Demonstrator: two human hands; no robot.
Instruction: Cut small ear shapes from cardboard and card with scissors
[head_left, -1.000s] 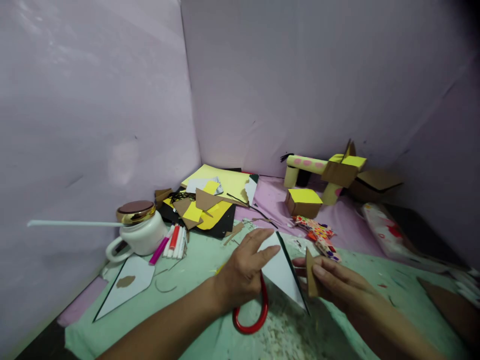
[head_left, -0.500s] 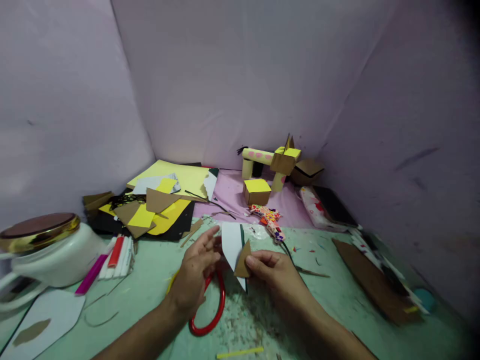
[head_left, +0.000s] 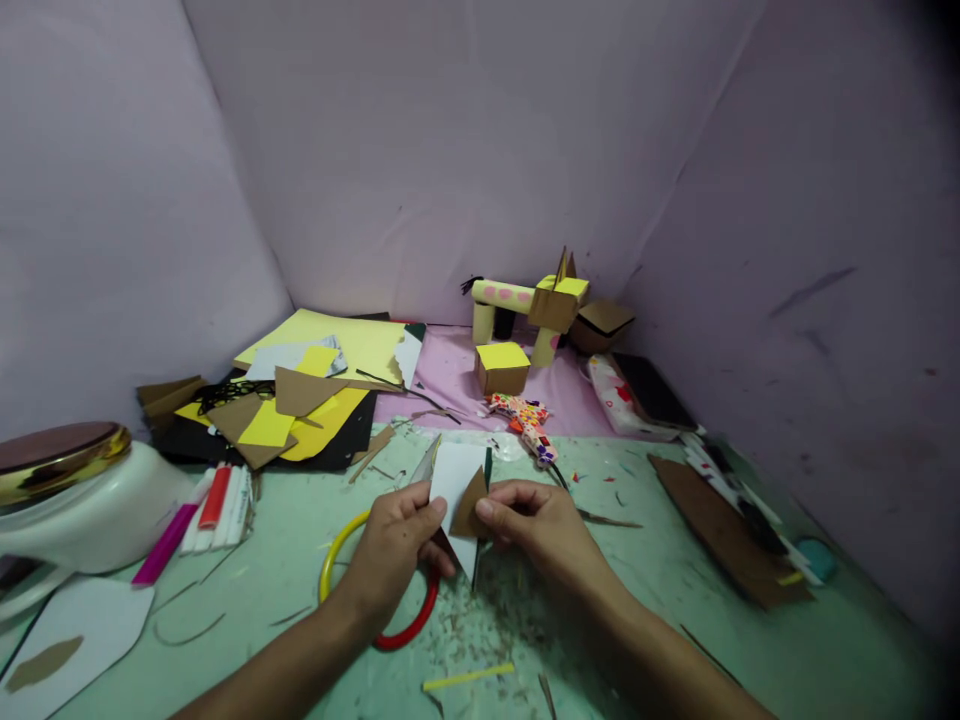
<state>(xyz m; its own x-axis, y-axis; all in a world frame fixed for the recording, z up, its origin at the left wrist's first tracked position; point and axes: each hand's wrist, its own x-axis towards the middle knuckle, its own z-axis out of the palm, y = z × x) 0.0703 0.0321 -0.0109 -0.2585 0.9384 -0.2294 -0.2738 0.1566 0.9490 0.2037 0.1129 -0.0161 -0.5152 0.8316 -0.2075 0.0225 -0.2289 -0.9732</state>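
Pale lilac walls (head_left: 450,120) close in the workspace; a stained green cloth (head_left: 292,530) covers the near surface, a pink cloth (head_left: 442,360) the far part. Landmark: the small brown cardboard box with a yellow top (head_left: 502,378), on the pink cloth.

In front of the box, the left hand (head_left: 397,540) has thumb and fingers closed on the left edge of a white pointed paper piece with a dark green edge (head_left: 456,475). The right hand (head_left: 544,525) pinches a small brown triangular cardboard piece (head_left: 470,508) between thumb and fingers. Cardboard overlaps the paper's right part in view; can't tell if they touch. Both pieces are well in front of the box, slightly left.

Scissors with one yellow and one red handle loop (head_left: 325,575) lie under and around the left hand, blade pointing toward the box. Thin yellow strip (head_left: 469,678) flat, nearest the viewer, far in front of the box.

Just behind the box: a pale yellow tube figure with pink spots and a cardboard head (head_left: 504,295). Just in front of it: a colourful patterned piece (head_left: 517,408). Left of it: a pale yellow sheet (head_left: 360,345) among layered scraps. Far left and forward: white markers (head_left: 225,530), one red-capped, and a white pot with a gold-rimmed brown lid (head_left: 112,515). Right and forward: a long brown cardboard piece (head_left: 712,540).
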